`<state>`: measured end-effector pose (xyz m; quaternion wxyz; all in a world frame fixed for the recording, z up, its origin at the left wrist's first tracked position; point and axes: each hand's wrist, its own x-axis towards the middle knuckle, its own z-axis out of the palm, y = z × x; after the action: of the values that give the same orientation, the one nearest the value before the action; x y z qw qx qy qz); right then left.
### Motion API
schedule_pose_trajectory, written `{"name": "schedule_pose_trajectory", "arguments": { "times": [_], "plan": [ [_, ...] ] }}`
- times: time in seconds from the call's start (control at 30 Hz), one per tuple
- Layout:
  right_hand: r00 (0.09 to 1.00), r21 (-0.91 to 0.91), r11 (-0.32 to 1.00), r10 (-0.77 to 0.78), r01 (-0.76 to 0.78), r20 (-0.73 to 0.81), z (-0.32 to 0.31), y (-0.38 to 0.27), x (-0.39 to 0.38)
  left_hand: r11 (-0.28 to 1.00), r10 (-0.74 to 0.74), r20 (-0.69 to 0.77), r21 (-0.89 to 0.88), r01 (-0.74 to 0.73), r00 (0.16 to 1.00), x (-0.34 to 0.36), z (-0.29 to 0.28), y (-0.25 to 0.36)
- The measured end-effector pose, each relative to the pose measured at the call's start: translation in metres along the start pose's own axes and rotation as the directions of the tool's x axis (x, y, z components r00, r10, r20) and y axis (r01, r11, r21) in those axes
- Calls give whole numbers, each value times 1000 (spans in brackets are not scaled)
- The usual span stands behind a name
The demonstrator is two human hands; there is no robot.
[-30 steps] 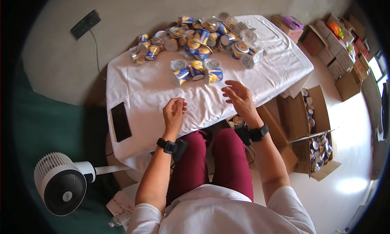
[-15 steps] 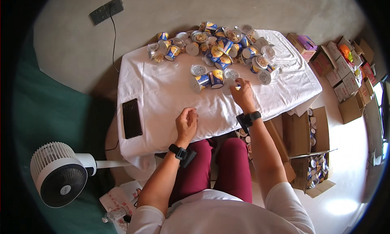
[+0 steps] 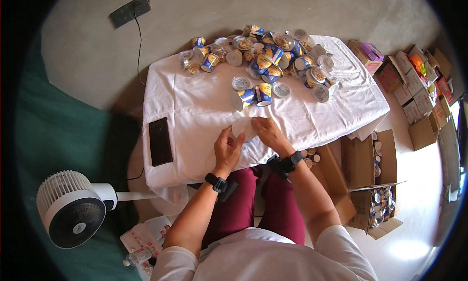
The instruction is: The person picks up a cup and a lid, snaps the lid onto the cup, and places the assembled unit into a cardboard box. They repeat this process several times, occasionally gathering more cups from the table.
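Near the front edge of the table, both hands hold a round, translucent plastic cup or lid; its exact kind is not plain. My left hand grips its left side with thumb and fingers. From the right, the curled fingers of my right hand close on its rim. Just beyond stand two blue and yellow paper cups, a tilted cup and an upright cup. Flat clear lids lie close by, one lid behind the cups and another lid to their right.
A heap of similar cups and clear tubs covers the table's back. A black phone lies on the white tablecloth at left. A white fan stands left; open cartons of cups sit on the floor at right.
My right hand has drawn the translucent plastic piece away from beside the cups, back toward me. My left hand has closed on its other side.
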<state>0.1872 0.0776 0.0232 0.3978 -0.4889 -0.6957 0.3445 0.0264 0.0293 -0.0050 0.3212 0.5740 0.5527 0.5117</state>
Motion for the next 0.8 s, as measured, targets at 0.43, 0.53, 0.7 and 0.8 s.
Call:
{"name": "schedule_pose_trajectory", "arguments": {
  "times": [0.43, 0.53, 0.7, 0.8],
  "plan": [
    [914, -568, 716, -340, 405, 223, -16, 31, 41, 997, 79, -58, -18, -81, 995, 2, 5, 2],
    [968, -665, 705, -215, 246, 130, -20, 29, 35, 992, 120, -61, 36, -118, 991, 2, 3, 1],
    [985, 148, 974, 170, -171, 19, -51, 12, 17, 998, 55, -55, -40, -57, 997, 0, 3, 3],
    [963, 395, 880, 266, -264, 51, -53, -2, 6, 991, 128, -99, -20, -131, 987, 2, 4, -3]
  ]
}}
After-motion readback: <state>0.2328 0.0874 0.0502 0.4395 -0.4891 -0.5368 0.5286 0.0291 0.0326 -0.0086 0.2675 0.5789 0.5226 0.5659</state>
